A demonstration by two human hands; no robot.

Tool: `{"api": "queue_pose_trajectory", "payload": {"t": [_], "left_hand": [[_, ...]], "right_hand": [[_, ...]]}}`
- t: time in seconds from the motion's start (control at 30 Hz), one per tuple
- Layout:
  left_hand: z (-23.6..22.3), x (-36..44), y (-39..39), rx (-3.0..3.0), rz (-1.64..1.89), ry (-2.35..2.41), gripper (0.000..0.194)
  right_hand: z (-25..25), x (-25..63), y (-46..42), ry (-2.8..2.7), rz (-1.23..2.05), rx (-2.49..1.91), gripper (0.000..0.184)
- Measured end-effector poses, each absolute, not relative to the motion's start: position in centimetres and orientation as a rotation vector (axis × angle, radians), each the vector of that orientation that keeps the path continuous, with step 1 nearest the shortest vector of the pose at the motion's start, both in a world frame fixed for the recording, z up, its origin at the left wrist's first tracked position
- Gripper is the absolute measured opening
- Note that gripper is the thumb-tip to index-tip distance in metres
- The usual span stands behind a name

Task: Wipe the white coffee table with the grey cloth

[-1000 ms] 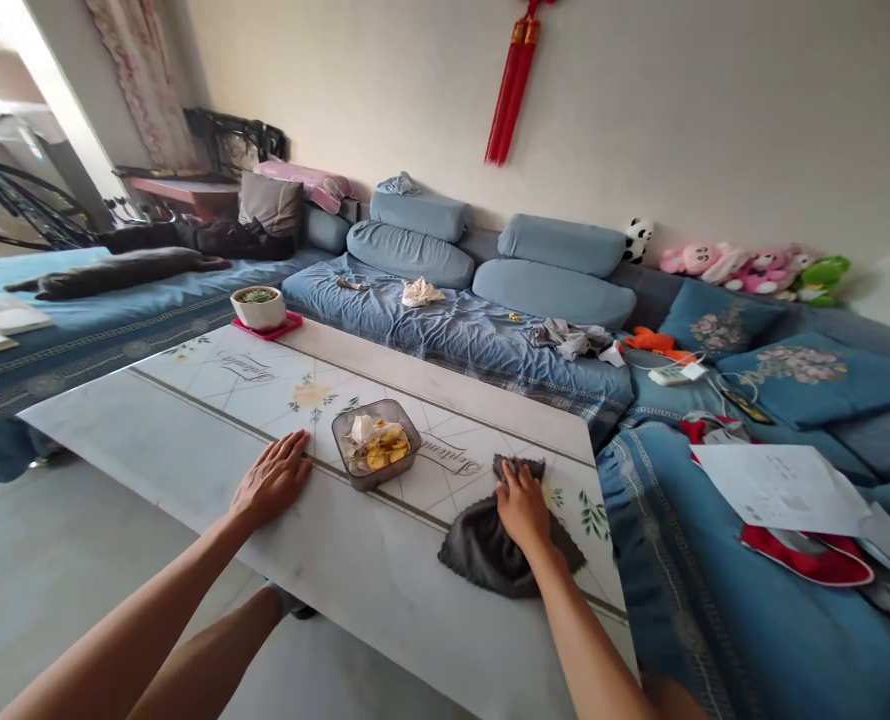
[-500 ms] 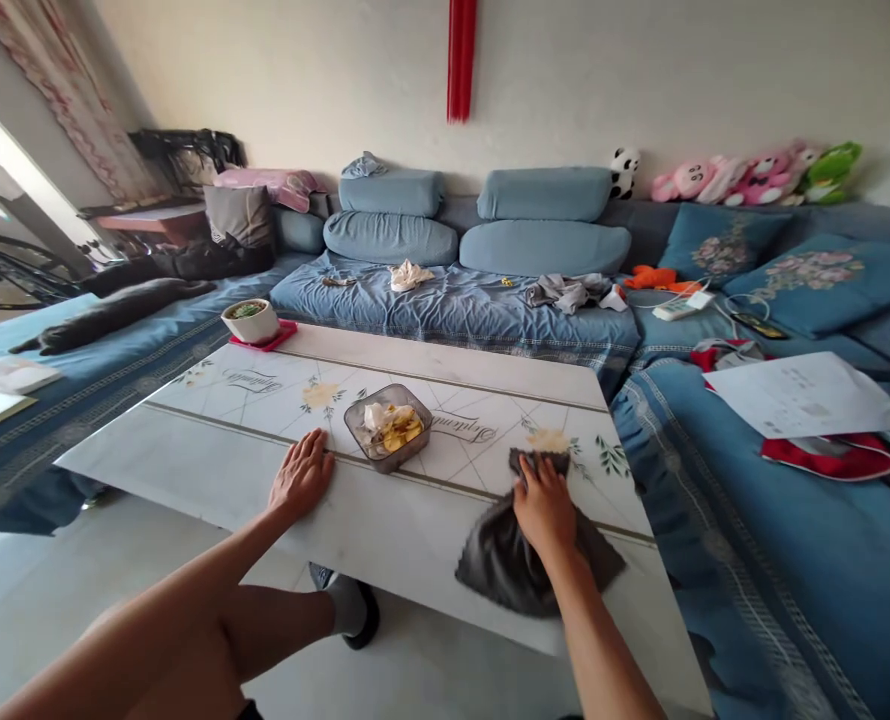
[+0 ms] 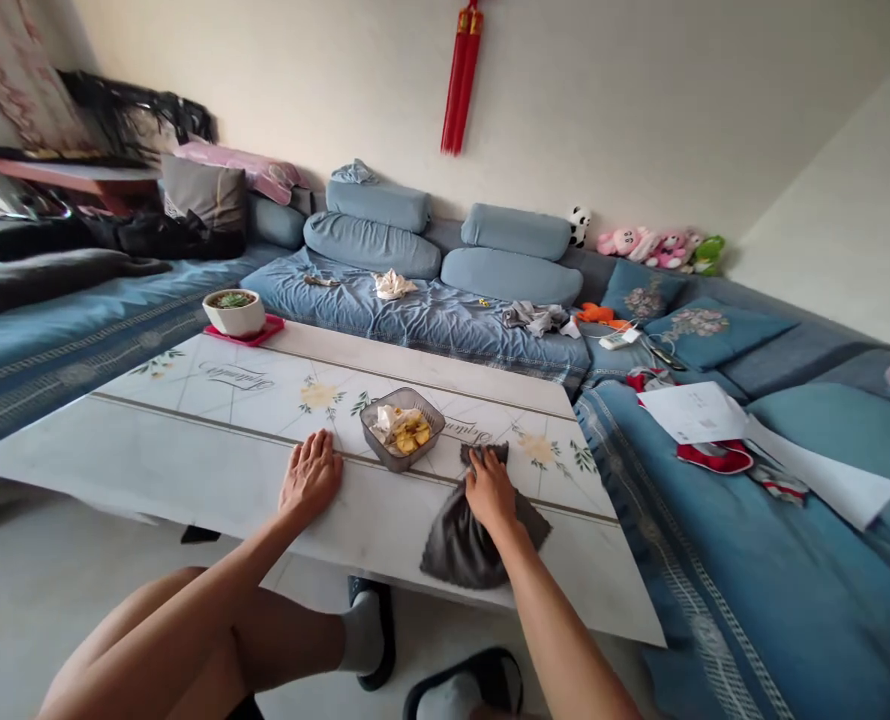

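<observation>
My left hand (image 3: 311, 474) lies flat on the white coffee table (image 3: 212, 450), fingers stretched out, with nothing under it that I can see. Under my right hand (image 3: 490, 490) is a dark grey cloth (image 3: 460, 545); the fingers press down and grip it near its far end, while the rest spreads toward the table's front edge. Between the two hands, a little farther back, stands a clear grey plastic box (image 3: 389, 455). It holds yellow peel-like scraps (image 3: 413, 432) and crumpled white tissue (image 3: 390, 418).
A potted succulent (image 3: 233, 312) stands on a red mat (image 3: 271, 328) at the table's far left corner. Blue sofas (image 3: 715, 520) surround the back and sides. Clothes (image 3: 535, 318), papers (image 3: 692, 412) and plush toys (image 3: 670, 248) lie on them. My slippered feet (image 3: 366, 630) are below the table.
My right hand has slid the cloth left across the table, closer to the plastic box. My left hand stays flat on the tabletop. The camera view has turned and tilted somewhat.
</observation>
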State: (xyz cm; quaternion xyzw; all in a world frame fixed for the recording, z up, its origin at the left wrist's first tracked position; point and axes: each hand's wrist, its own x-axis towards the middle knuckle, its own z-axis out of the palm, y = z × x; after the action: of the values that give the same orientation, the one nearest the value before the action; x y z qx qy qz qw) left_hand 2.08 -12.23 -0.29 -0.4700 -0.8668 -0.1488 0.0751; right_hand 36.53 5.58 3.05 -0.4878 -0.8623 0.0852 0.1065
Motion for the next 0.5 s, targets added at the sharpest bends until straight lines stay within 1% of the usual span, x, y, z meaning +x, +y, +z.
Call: {"api": "queue_pose_trajectory", "payload": {"t": [0.1,0.23,0.3,0.37,0.5], "left_hand": [[-0.4,2.3,-12.4,-1.430,-0.502,-2.597,0.069],[-1.3,2.5,-12.2,-1.435,-0.585,-2.563,0.069],[-1.7,2.6,-11.9,-1.422,-0.610,-2.548,0.070],[-1.7,2.7,-11.8,-1.416,-0.613,-2.538,0.070],[-0.9,2.8,-12.0,-1.414,-0.599,-2.537,0.068]], "right_hand": [[3.8,35.4,5.8,-2.571,0.201,-1.452,0.059],[2.0,40.3,2.6,-2.646,0.144,-1.395,0.059],[1.7,41.3,2.3,-2.657,0.133,-1.406,0.059],[2.2,39.5,3.7,-2.659,0.134,-1.444,0.058],[3.6,33.2,6.6,-2.616,0.144,-1.494,0.059]]}}
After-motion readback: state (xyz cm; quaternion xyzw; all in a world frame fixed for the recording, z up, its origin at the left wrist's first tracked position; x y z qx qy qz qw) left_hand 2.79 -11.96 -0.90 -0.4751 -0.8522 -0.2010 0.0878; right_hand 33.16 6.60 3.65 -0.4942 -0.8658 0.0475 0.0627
